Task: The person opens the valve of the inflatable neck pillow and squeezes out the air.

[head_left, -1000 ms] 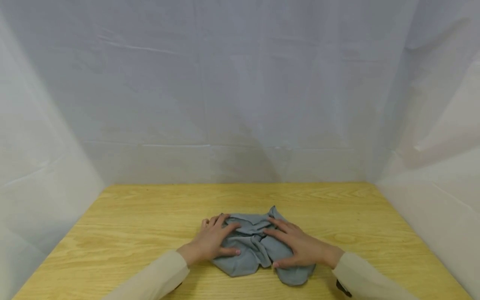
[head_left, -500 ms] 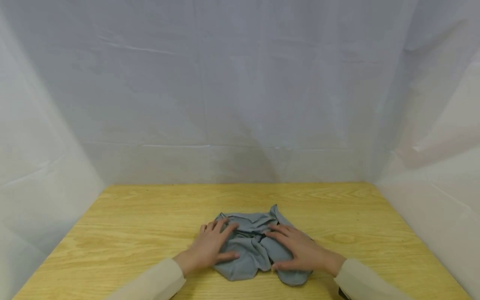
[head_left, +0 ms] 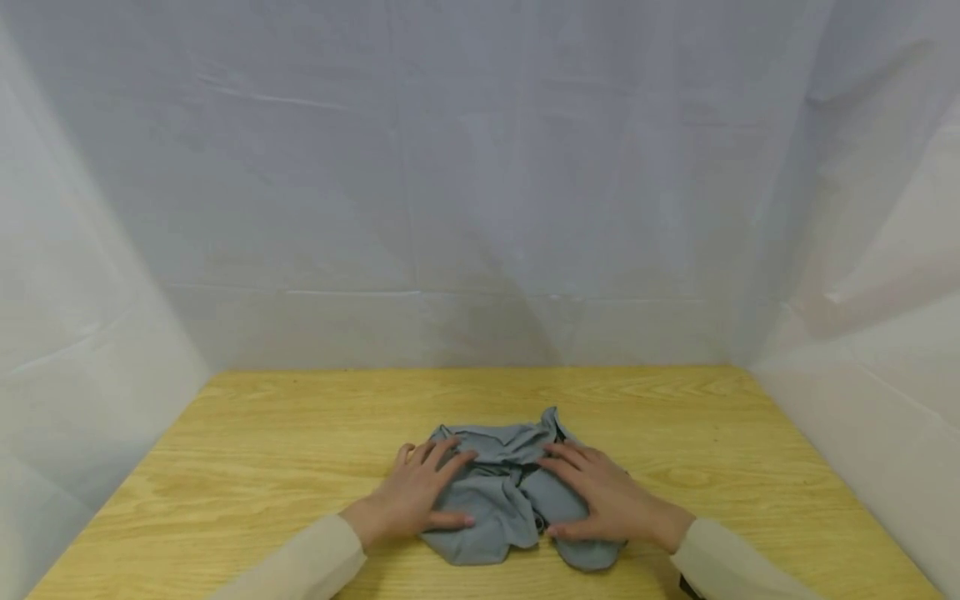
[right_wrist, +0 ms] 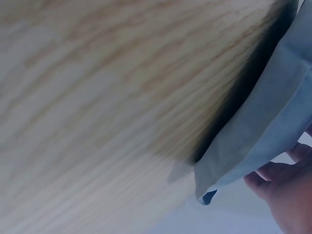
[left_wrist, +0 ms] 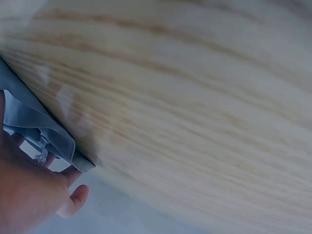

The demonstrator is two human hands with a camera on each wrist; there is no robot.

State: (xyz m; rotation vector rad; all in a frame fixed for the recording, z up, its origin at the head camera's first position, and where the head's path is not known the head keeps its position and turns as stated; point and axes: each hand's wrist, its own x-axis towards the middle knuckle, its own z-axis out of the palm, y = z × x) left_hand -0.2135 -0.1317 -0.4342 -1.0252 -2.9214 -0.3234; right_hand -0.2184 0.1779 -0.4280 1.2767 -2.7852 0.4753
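A crumpled grey-blue cloth (head_left: 491,512) lies bunched on the wooden table, with a pointed corner standing up at its far right. My left hand (head_left: 412,497) rests on its left part, fingers spread and slightly bent, thumb apart. On the right part lies my right hand (head_left: 603,500), its fingers likewise spread. Between the hands the fabric is pushed into folds. In the left wrist view a small clear piece (left_wrist: 43,150) shows among the folds; I cannot tell what it is. The right wrist view shows the cloth's edge (right_wrist: 258,131) raised off the table beside the fingers.
The light wooden table (head_left: 300,450) extends around the cloth on all sides. Pale plastic sheeting (head_left: 480,183) hangs behind it and along both sides. Cream sleeves (head_left: 300,558) cover both forearms.
Both hands stay on the cloth. The left hand has shifted slightly left and toward me, and the cloth's near left edge has come a little nearer. The right hand has barely moved.
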